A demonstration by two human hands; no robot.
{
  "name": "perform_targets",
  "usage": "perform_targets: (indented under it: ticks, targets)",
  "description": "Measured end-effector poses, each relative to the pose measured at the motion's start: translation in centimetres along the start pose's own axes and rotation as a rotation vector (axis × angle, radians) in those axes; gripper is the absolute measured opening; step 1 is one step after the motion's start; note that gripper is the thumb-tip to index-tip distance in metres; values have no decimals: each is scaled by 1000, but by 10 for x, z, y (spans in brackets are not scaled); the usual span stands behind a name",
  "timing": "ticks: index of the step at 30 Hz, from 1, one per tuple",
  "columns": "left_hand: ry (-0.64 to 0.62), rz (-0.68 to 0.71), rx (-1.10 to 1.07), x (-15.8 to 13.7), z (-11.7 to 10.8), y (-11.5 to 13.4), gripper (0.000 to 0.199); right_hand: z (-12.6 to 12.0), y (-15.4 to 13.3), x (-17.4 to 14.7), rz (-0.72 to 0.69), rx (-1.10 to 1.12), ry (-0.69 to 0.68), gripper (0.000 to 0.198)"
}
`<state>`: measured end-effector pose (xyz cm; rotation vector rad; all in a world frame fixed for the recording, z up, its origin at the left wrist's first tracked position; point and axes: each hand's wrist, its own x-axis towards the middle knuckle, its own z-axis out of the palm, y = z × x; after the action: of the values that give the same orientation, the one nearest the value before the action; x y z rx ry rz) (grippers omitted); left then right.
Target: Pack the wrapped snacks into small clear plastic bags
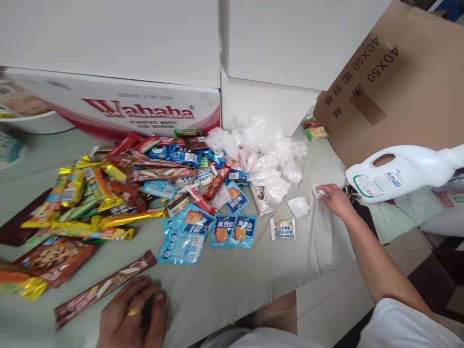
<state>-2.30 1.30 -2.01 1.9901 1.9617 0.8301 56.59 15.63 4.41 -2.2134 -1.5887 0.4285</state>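
My right hand [336, 200] reaches to the right side of the cloth, its fingers pinching a small crumpled clear plastic packet [319, 192]. Left of it lie a similar clear packet [298, 206] and a small wrapped cracker [283, 229]. My left hand [132, 314] rests near the front edge with its fingers curled; something dark shows between thumb and fingers, too unclear to name. Just beyond its knuckles lies a long brown wrapped wafer bar [105, 289]. Several blue snack pouches [234, 229] lie between the hands, beside a pile of clear plastic packets [270, 159].
A heap of yellow, red and brown wrapped snacks [97, 186] covers the left. Behind stand a Wahaha carton [145, 108] and white boxes [268, 43]. A white detergent bottle [398, 171] lies at the right, before a brown cardboard sheet [409, 87].
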Motion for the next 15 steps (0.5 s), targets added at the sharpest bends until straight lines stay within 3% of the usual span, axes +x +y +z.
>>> perform_targets:
  ticks: [3, 5, 7, 10, 12, 15]
  targets:
    - [41, 23, -40, 3, -3, 11, 18, 19, -27, -29, 125, 202, 207, 20]
    - [129, -25, -133, 3, -8, 16, 16, 34, -61, -49, 166, 499, 358, 30]
    - [173, -80, -260, 4, -14, 23, 15, 53, -106, -74, 150, 784, 383, 37]
    - [-12, -112, -471, 13, -21, 40, 19, 86, -183, -118, 60, 951, 125, 35]
    - [-173, -69, -554, 26, -21, 51, 25, 103, -228, -146, -98, 865, -52, 28]
    - [-230, 17, -593, 49, -10, 55, 24, 106, -272, -179, -421, 662, -165, 20]
